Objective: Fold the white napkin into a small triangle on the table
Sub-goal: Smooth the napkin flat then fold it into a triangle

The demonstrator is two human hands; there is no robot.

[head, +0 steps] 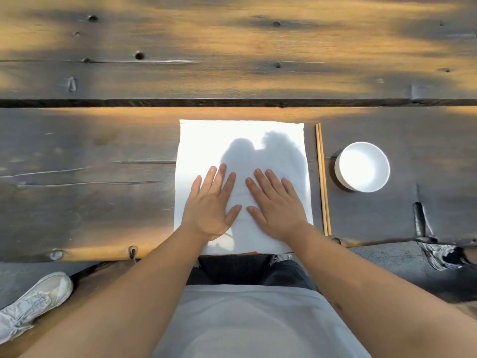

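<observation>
Your left hand [210, 202] and right hand [276, 205] press flat, fingers spread, gripping nothing, on the white napkin [206, 143]: square, unfolded, seemingly smooth, glare-washed on the tabletop [90, 177].

One white napkin [242, 140], one white bowl [363, 166] and two wooden chopsticks [322, 177] lie on one plank table [90, 164]. Two hands, left hand [210, 202] and right hand [275, 205], and one grey shoe [33, 301] appear.
</observation>
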